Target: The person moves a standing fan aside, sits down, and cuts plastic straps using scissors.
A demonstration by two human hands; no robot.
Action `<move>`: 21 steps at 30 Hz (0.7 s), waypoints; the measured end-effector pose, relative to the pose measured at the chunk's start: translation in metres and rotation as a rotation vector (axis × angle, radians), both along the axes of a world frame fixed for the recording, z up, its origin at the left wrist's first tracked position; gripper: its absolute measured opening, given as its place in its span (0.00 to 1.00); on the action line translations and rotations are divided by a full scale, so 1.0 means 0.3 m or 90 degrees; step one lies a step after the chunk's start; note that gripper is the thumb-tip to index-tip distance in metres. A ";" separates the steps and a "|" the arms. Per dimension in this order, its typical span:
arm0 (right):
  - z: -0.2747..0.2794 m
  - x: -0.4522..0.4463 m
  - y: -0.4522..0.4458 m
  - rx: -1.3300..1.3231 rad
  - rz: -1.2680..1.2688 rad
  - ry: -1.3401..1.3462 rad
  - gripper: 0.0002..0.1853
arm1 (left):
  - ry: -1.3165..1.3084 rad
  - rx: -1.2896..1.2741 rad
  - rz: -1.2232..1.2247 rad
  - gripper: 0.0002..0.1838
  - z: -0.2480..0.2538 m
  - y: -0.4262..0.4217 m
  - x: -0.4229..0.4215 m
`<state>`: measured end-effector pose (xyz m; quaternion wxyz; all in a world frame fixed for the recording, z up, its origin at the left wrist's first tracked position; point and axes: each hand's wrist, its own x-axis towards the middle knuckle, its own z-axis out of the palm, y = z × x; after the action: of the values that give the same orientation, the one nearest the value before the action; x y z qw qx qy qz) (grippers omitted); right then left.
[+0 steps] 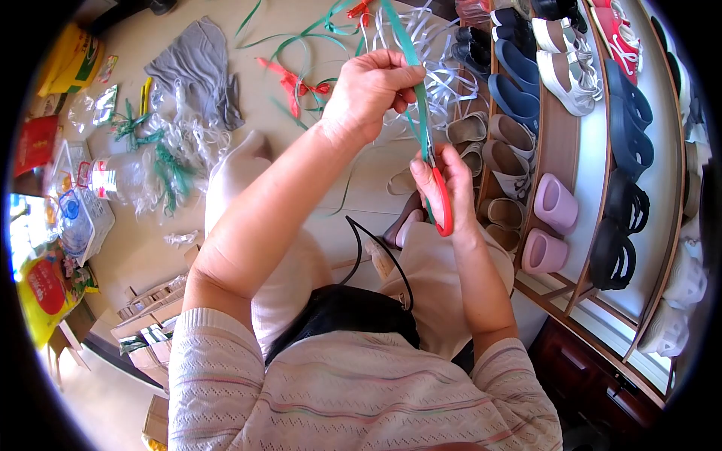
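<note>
My left hand (pixel 362 96) pinches a flat green plastic strip (pixel 401 31) between thumb and fingers. The strip rises past the top edge and also hangs down towards my other hand. Lower and to the right, my right hand (pixel 457 179) is closed round scissors (pixel 444 209) with red handles. Their narrow metal blades point up along the strip. Whether the blades touch it I cannot tell. Beyond my hands, loose green strips (pixel 297 41), red ribbon (pixel 292 84) and a tangle of pale strips (pixel 447 84) lie on the floor.
A shoe rack (pixel 555 146) full of shoes and slippers stands close on the right. To the left are a grey cloth (pixel 197 64), a clear plastic bottle (pixel 120 177), a white basket (pixel 96 229) and cardboard pieces (pixel 150 316). A black bag (pixel 342 319) rests on my lap.
</note>
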<state>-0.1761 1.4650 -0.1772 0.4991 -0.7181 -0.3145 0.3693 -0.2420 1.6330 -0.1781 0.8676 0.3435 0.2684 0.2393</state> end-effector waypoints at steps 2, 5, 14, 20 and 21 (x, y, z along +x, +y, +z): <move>0.008 0.006 0.000 -0.015 0.004 -0.001 0.13 | -0.002 -0.001 -0.003 0.05 -0.001 -0.008 0.002; 0.014 0.007 -0.006 -0.072 0.006 -0.021 0.13 | -0.008 -0.016 -0.001 0.04 -0.007 -0.004 0.005; 0.022 0.001 -0.004 -0.052 0.037 -0.007 0.13 | -0.024 -0.022 0.032 0.04 -0.006 0.039 -0.006; 0.043 0.012 0.001 -0.092 0.041 -0.068 0.13 | 0.006 0.004 0.010 0.05 0.000 -0.003 0.004; 0.041 0.012 -0.001 -0.099 0.036 -0.064 0.13 | 0.007 0.003 0.010 0.05 0.002 -0.003 0.004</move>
<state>-0.1725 1.4645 -0.1648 0.4148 -0.7631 -0.3298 0.3700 -0.2408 1.6323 -0.1777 0.8635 0.3446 0.2754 0.2444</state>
